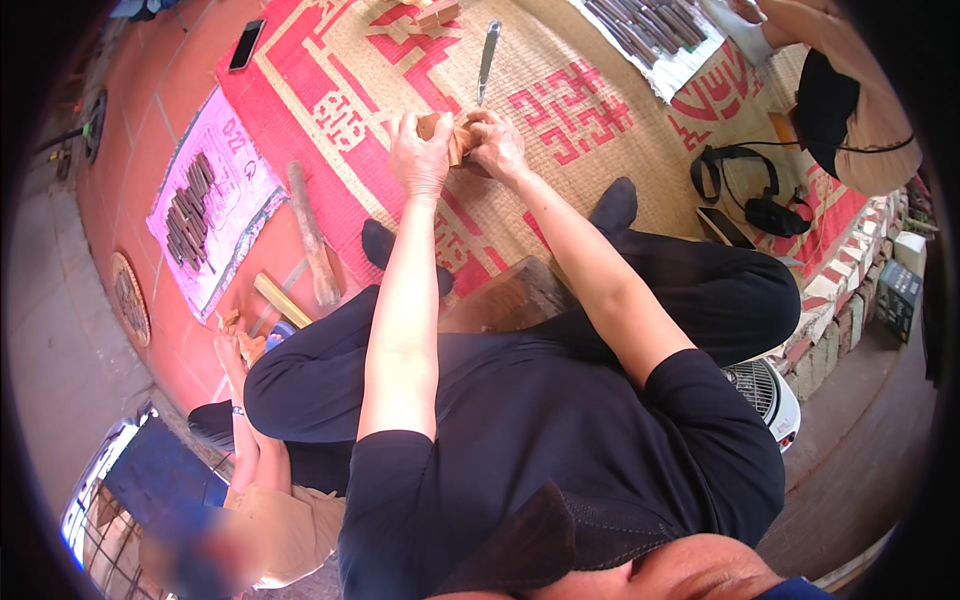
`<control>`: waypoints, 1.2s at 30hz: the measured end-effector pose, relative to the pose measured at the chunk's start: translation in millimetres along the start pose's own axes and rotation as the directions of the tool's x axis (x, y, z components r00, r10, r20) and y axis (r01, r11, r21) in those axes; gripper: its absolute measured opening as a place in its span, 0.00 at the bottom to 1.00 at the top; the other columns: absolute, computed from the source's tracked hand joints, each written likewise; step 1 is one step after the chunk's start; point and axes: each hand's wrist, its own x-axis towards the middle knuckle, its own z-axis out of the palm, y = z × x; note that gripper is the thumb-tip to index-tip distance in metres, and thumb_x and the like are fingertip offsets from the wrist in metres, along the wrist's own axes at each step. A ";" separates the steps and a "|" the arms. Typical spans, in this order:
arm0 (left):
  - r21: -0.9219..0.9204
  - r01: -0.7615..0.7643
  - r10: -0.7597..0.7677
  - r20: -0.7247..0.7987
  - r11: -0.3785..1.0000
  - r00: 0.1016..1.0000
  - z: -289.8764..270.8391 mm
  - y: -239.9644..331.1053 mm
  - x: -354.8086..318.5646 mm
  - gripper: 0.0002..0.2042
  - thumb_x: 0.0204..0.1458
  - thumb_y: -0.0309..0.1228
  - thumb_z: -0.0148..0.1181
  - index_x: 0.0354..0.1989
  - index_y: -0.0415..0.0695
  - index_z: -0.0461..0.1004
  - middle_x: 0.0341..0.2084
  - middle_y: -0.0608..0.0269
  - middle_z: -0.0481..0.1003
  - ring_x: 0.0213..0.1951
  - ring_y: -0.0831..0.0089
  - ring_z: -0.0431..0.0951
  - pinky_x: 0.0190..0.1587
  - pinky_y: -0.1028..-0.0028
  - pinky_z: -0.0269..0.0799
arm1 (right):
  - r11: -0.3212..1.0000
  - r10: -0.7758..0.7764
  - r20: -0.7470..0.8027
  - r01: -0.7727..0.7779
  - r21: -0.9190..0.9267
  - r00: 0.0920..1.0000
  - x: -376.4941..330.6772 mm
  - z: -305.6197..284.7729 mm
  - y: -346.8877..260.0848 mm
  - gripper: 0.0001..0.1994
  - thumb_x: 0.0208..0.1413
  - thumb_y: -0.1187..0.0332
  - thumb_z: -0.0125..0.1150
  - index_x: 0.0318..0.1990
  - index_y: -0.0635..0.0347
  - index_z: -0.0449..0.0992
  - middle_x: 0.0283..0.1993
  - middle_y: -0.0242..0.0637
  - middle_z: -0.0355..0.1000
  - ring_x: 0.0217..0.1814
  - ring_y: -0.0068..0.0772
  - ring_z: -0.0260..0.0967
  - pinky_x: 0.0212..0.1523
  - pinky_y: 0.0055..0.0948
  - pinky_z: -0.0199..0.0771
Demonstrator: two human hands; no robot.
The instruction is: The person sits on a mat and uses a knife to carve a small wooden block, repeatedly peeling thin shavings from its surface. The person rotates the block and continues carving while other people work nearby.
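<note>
Both my hands are raised over the woven mat (pixel 560 60), in front of my crossed legs. Between them is a small brown carved wooden piece (pixel 458 148). My left hand (pixel 418 158) is closed round its left side. On the other side, the fingers of my right hand (pixel 497 146) grip the piece. A narrow metal blade-like tool (pixel 487 62) lies on the mat just beyond my right hand. By my shins is a dark wooden block (pixel 515 296), partly hidden by my clothes.
A wooden club (pixel 312 235) and a pink sheet (pixel 215 245) with several dark tools lie at left. A phone (pixel 247 45) rests far left. More tools sit on a white sheet (pixel 675 70). Black straps (pixel 765 205) lie at right. Other people sit lower left and upper right.
</note>
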 end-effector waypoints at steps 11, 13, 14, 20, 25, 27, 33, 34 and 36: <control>-0.006 -0.041 0.040 -0.029 0.999 0.999 3.8 -6.4 3.2 0.18 0.43 0.45 0.65 0.32 0.43 0.73 0.34 0.57 0.71 0.36 0.56 0.75 0.38 0.62 0.72 | 0.994 -0.038 -0.071 0.045 0.098 0.997 4.3 6.9 17.8 0.15 0.36 0.67 0.65 0.36 0.55 0.78 0.50 0.35 0.73 0.47 0.44 0.72 0.49 0.36 0.71; -0.002 -0.029 0.029 -0.024 1.000 0.999 5.7 -6.9 1.4 0.18 0.43 0.45 0.65 0.32 0.43 0.73 0.34 0.56 0.71 0.37 0.56 0.75 0.38 0.62 0.72 | 0.995 -0.094 -0.125 0.091 -0.036 0.988 -1.8 13.1 14.3 0.16 0.36 0.67 0.65 0.37 0.55 0.79 0.54 0.33 0.71 0.49 0.44 0.71 0.51 0.35 0.71; -0.007 -0.018 0.018 -0.016 1.000 1.000 4.7 -3.7 1.5 0.18 0.43 0.45 0.65 0.32 0.43 0.73 0.34 0.56 0.71 0.37 0.56 0.75 0.38 0.62 0.72 | 0.998 -0.059 -0.136 0.060 0.007 0.989 2.4 10.9 13.1 0.16 0.35 0.68 0.66 0.37 0.55 0.79 0.51 0.35 0.72 0.50 0.42 0.70 0.52 0.36 0.70; -0.005 -0.018 0.018 0.010 1.000 1.000 0.8 4.7 -0.8 0.17 0.45 0.45 0.65 0.33 0.43 0.74 0.33 0.57 0.71 0.36 0.58 0.75 0.40 0.63 0.71 | 0.879 0.395 -0.099 -0.345 0.328 0.913 22.0 -3.7 19.0 0.16 0.35 0.68 0.68 0.37 0.56 0.79 0.37 0.38 0.77 0.42 0.42 0.74 0.47 0.36 0.71; -0.041 -0.018 0.017 -0.033 0.999 0.999 2.1 -8.1 -0.5 0.17 0.45 0.44 0.65 0.33 0.43 0.73 0.33 0.57 0.71 0.37 0.58 0.74 0.40 0.63 0.71 | 0.998 -0.031 -0.184 0.039 0.040 0.982 -10.9 9.3 12.1 0.15 0.32 0.71 0.68 0.35 0.56 0.79 0.49 0.33 0.72 0.54 0.40 0.67 0.52 0.35 0.69; -0.038 -0.022 0.021 -0.038 0.999 0.999 -1.3 -4.7 0.4 0.17 0.43 0.44 0.66 0.32 0.43 0.72 0.34 0.57 0.71 0.37 0.57 0.75 0.39 0.61 0.71 | 0.999 0.027 -0.134 -0.020 0.050 0.991 -8.8 9.9 8.5 0.15 0.32 0.69 0.68 0.34 0.55 0.79 0.54 0.32 0.68 0.58 0.39 0.62 0.54 0.34 0.67; -0.029 -0.055 0.054 -0.030 0.998 0.998 0.0 -0.8 -0.7 0.17 0.44 0.44 0.65 0.32 0.43 0.73 0.34 0.57 0.70 0.36 0.57 0.75 0.39 0.62 0.71 | 0.800 0.530 -0.039 -0.484 0.355 0.847 18.6 -4.8 26.7 0.14 0.33 0.66 0.69 0.32 0.56 0.79 0.43 0.36 0.74 0.47 0.39 0.71 0.47 0.33 0.70; -0.035 -0.046 0.045 -0.036 0.998 0.998 0.3 -1.3 -0.7 0.17 0.44 0.44 0.65 0.32 0.43 0.73 0.34 0.58 0.70 0.36 0.57 0.75 0.39 0.63 0.71 | 0.794 0.540 -0.033 -0.496 0.353 0.841 17.0 -9.4 30.6 0.12 0.34 0.66 0.69 0.30 0.57 0.79 0.42 0.37 0.75 0.44 0.40 0.72 0.45 0.33 0.71; -0.044 -0.022 0.020 -0.047 0.999 0.999 0.9 -4.5 -2.4 0.17 0.44 0.44 0.65 0.32 0.43 0.73 0.33 0.58 0.71 0.36 0.57 0.75 0.39 0.63 0.71 | 0.904 0.357 -0.128 -0.307 0.298 0.925 5.9 -8.1 33.5 0.11 0.34 0.67 0.69 0.30 0.57 0.79 0.43 0.36 0.74 0.46 0.39 0.72 0.45 0.34 0.71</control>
